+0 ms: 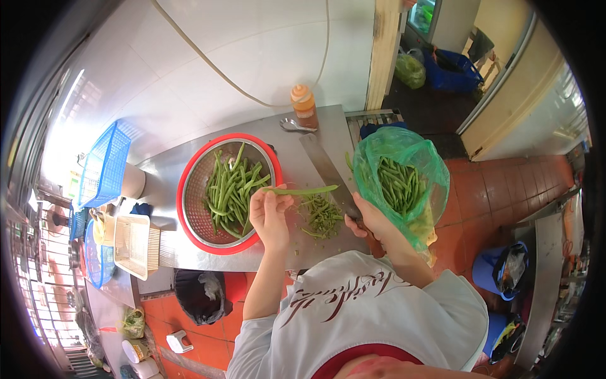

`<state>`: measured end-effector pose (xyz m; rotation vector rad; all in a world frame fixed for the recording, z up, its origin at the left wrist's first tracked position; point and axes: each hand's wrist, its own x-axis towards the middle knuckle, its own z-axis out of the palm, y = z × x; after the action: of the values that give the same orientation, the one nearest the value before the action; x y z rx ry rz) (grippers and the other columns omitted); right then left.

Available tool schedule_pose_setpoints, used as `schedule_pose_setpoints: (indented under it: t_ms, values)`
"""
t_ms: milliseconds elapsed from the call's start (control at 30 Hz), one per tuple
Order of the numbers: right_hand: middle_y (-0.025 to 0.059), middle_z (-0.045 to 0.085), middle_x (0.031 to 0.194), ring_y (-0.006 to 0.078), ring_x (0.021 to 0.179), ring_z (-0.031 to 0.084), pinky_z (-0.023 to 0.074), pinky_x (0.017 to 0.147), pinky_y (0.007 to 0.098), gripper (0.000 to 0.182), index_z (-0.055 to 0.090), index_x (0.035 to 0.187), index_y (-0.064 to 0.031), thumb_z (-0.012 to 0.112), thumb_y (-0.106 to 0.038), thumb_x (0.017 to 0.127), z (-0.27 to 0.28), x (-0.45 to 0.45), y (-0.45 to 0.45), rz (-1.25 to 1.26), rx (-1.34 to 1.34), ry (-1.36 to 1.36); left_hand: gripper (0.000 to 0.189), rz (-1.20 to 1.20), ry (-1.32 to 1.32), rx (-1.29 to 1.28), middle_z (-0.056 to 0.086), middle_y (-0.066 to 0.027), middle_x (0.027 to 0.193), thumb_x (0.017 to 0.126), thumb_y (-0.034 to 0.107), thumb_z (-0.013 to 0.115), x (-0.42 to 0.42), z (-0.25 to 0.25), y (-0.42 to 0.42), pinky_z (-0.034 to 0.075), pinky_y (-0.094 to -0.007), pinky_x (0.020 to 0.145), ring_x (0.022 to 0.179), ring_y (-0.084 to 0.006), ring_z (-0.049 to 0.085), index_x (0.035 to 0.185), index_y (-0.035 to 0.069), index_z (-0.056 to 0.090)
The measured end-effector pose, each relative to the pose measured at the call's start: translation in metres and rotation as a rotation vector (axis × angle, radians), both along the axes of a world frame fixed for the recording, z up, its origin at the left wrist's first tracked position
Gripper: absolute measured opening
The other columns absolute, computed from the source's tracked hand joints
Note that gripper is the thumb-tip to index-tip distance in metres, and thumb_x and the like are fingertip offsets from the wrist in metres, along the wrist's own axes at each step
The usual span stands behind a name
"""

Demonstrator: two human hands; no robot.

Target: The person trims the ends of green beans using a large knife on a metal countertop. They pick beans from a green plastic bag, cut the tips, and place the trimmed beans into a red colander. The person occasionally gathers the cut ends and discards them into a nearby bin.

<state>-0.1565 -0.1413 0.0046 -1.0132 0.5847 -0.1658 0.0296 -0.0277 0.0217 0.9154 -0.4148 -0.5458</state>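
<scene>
My left hand [271, 213] pinches one end of a green bean [307, 190], which points right towards the blade. My right hand [371, 218] grips the handle of a large kitchen knife [326, 163], its broad blade angled up and left over the steel table [289, 147]. Below the bean lies a pile of cut bean ends [323, 215]. To the left, a metal colander [194, 199] holding many green beans sits in a red plastic basin [182, 213]. On the right, a green plastic bag [438, 166] gapes open around more beans.
An orange-capped squeeze bottle [304, 106] and a metal spoon [296, 125] rest near the wall. Left of the colander are a cream plastic basket [135, 246] and a blue basket [106, 166]. A bin lined with black plastic [199, 298] stands on the tiled floor below.
</scene>
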Motion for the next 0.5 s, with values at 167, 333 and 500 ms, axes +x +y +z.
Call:
schedule_pose_setpoints:
  t_ms: [167,333,500]
  values:
    - [0.0017,0.04,0.053,0.0081,0.036,0.033,0.0282,0.036,0.0205,0.051,0.045,0.097,-0.008,0.019,-0.052,0.094,-0.001,0.006,0.004,0.027,0.145,-0.358,0.013,0.029,0.178,-0.081,0.059,-0.0191,0.098,0.091,0.011,0.049,0.001,-0.003,-0.003,0.052,-0.0275,0.069,0.074,-0.017,0.061,0.101,0.004,0.045]
    - [0.0024,0.042,0.057,0.0077,0.037,0.033,0.0291,0.037,0.0212,0.057,0.045,0.106,-0.0056,0.02,-0.055,0.093,-0.003,0.009,-0.001,0.029,0.068,-0.5,0.012,0.073,0.193,-0.055,0.059,-0.018,0.095,0.091,0.011,0.049,-0.004,-0.008,-0.003,0.052,-0.0264,0.068,0.074,-0.016,0.06,0.1,0.004,0.043]
    - [0.0007,0.042,0.06,0.0063,0.039,0.034,0.0299,0.039,0.0204,0.062,0.037,0.128,-0.0054,0.023,-0.054,0.093,0.006,0.009,0.002,0.01,-0.058,-0.45,0.012,0.026,0.181,-0.064,0.06,-0.016,0.09,0.09,0.011,0.049,-0.008,-0.008,-0.001,0.052,-0.0243,0.066,0.073,-0.0148,0.06,0.099,0.005,0.044]
